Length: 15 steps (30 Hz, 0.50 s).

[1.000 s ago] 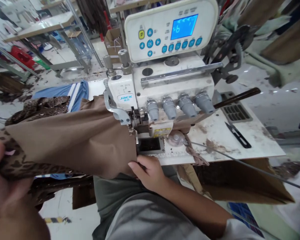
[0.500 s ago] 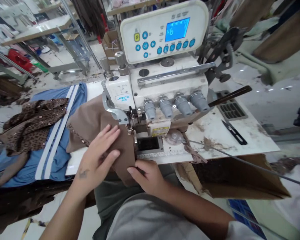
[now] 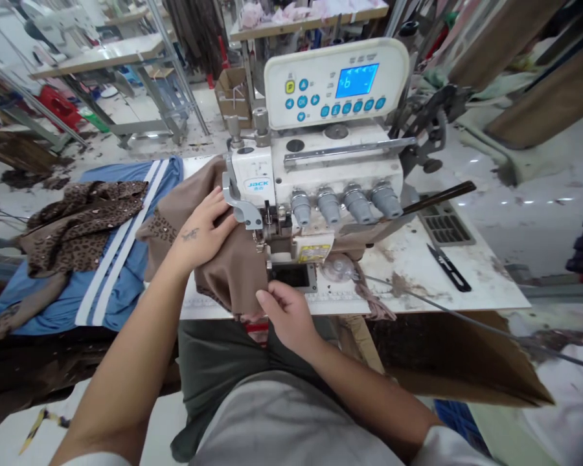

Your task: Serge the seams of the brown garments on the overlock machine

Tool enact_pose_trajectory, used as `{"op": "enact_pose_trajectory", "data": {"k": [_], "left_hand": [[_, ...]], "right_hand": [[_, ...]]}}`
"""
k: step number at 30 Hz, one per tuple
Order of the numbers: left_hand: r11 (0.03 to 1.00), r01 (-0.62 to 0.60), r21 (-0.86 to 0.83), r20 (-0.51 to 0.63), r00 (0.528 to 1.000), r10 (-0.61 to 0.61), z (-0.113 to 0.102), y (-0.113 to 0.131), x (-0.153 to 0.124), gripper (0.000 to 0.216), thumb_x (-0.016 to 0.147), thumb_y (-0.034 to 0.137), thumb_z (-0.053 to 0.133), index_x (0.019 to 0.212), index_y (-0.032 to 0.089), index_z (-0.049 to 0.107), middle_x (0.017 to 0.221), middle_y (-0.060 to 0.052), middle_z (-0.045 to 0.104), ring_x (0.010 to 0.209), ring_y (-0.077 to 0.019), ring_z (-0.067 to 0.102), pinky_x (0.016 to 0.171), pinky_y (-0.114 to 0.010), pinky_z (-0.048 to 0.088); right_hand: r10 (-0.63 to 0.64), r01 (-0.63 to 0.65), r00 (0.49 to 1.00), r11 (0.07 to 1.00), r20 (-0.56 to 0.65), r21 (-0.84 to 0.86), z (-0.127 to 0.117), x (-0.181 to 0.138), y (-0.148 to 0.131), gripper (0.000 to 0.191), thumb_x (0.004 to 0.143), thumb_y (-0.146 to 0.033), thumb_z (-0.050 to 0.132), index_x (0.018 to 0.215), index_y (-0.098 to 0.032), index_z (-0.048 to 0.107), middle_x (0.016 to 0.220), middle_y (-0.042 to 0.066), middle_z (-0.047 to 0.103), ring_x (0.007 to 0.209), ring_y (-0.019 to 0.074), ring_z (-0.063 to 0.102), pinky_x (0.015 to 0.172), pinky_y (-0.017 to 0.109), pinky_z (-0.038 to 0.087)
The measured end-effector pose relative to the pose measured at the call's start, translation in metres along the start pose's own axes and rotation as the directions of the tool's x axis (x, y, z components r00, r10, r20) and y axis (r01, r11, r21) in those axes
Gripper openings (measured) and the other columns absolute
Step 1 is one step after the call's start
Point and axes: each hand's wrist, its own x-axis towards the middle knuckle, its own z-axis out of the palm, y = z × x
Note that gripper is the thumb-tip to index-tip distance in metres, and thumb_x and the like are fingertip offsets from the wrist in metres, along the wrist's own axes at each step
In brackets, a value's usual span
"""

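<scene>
A brown piece of fabric [image 3: 238, 272] lies at the needle area of a white overlock sewing machine [image 3: 337, 168], its right edge running along the presser foot. My left hand [image 3: 205, 230] rests on the fabric left of the machine head, fingers stretched out and palm down. Closer to my body, my right hand [image 3: 291, 317] pinches the fabric's near right edge between thumb and fingers, just in front of the foot. The fabric bunches in folds between the two hands. Leopard print shows on part of it under my left wrist.
Blue cloth with white stripes [image 3: 126, 259] lies to the left, with a leopard-print garment [image 3: 87, 220] on top. Right of the machine are a black-handled cutter [image 3: 449, 268] and a thin grey rod [image 3: 437, 307]. An open cardboard box [image 3: 457, 362] stands below the table edge.
My left hand has slid away from me along the fabric, toward the back of the machine head. My right hand keeps its pinch on the near edge. The fabric is more bunched, and the view has shifted.
</scene>
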Motion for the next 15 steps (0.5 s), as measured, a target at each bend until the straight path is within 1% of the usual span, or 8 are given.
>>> {"op": "enact_pose_trajectory", "data": {"k": [2,3,5,6,7,9,11,15], "left_hand": [[0.999,0.029,-0.031,-0.157,0.987,-0.033,0.001,-0.001,0.002,0.037,0.102,0.039,0.054,0.130,0.024,0.073,0.139,-0.007,0.070,0.129,-0.0283,0.064,0.119,-0.047,0.044],[0.999,0.036,-0.028,-0.258,0.965,-0.042,0.000,0.003,-0.002,0.037,0.102,0.037,0.054,0.131,0.023,0.073,0.139,-0.007,0.070,0.130,-0.0277,0.064,0.119,-0.046,0.044],[1.000,0.030,-0.009,-0.419,0.908,-0.031,-0.002,0.019,-0.021,0.035,0.103,0.033,0.053,0.131,0.023,0.072,0.137,-0.007,0.071,0.130,-0.0254,0.064,0.118,-0.043,0.046],[1.000,0.012,-0.012,-0.443,0.896,-0.016,-0.002,0.030,-0.035,0.033,0.104,0.031,0.054,0.130,0.024,0.072,0.135,-0.006,0.072,0.129,-0.0241,0.065,0.116,-0.042,0.047],[1.000,-0.010,-0.023,-0.419,0.908,0.000,-0.001,0.040,-0.051,0.031,0.104,0.030,0.055,0.129,0.026,0.073,0.133,-0.005,0.074,0.127,-0.0230,0.067,0.115,-0.041,0.048],[0.999,-0.020,-0.034,-0.291,0.957,0.009,0.004,0.055,-0.078,0.030,0.103,0.030,0.058,0.129,0.029,0.072,0.133,-0.002,0.074,0.129,-0.0231,0.067,0.118,-0.044,0.047],[1.000,-0.013,-0.003,-0.182,0.983,0.012,0.012,0.059,-0.091,0.035,0.101,0.032,0.062,0.136,0.029,0.069,0.141,-0.003,0.070,0.140,-0.0253,0.058,0.123,-0.049,0.041],[1.000,-0.010,-0.012,-0.141,0.990,0.008,0.023,0.046,-0.073,0.042,0.100,0.039,0.063,0.138,0.023,0.068,0.148,-0.007,0.065,0.151,-0.0275,0.046,0.126,-0.051,0.038]], "right_hand": [[-0.018,0.018,1.000,1.000,-0.008,0.001,0.000,0.003,-0.002,0.046,0.095,-0.061,0.067,0.074,-0.024,0.050,0.063,0.000,0.069,0.059,0.0202,0.073,0.061,0.030,0.062],[-0.038,0.038,0.999,0.999,-0.015,-0.017,0.000,0.004,-0.003,0.047,0.096,-0.061,0.067,0.074,-0.024,0.050,0.066,0.001,0.072,0.062,0.0210,0.075,0.063,0.030,0.063],[-0.078,0.076,0.997,0.994,-0.018,-0.074,-0.002,0.003,-0.003,0.047,0.099,-0.059,0.064,0.072,-0.023,0.051,0.073,0.005,0.077,0.069,0.0221,0.078,0.065,0.030,0.064],[-0.097,0.095,0.995,0.990,-0.012,-0.104,-0.003,0.002,-0.003,0.047,0.101,-0.058,0.062,0.071,-0.023,0.051,0.077,0.006,0.078,0.072,0.0222,0.079,0.066,0.030,0.064],[-0.118,0.116,0.993,0.983,-0.002,-0.139,-0.004,0.001,-0.003,0.048,0.102,-0.057,0.060,0.070,-0.023,0.052,0.080,0.006,0.079,0.074,0.0221,0.079,0.066,0.030,0.064],[-0.176,0.175,0.984,0.954,0.017,-0.241,-0.007,0.001,-0.004,0.047,0.105,-0.053,0.057,0.069,-0.022,0.058,0.081,0.006,0.080,0.075,0.0215,0.078,0.067,0.029,0.063],[-0.241,0.235,0.970,0.918,0.021,-0.321,-0.008,0.004,-0.006,0.044,0.107,-0.047,0.056,0.074,-0.021,0.067,0.079,0.005,0.079,0.074,0.0208,0.077,0.069,0.029,0.062],[-0.273,0.261,0.962,0.935,-0.019,-0.239,-0.010,0.010,-0.008,0.031,0.108,-0.040,0.058,0.094,-0.020,0.078,0.097,0.006,0.082,0.079,0.0209,0.079,0.074,0.029,0.063]]}}
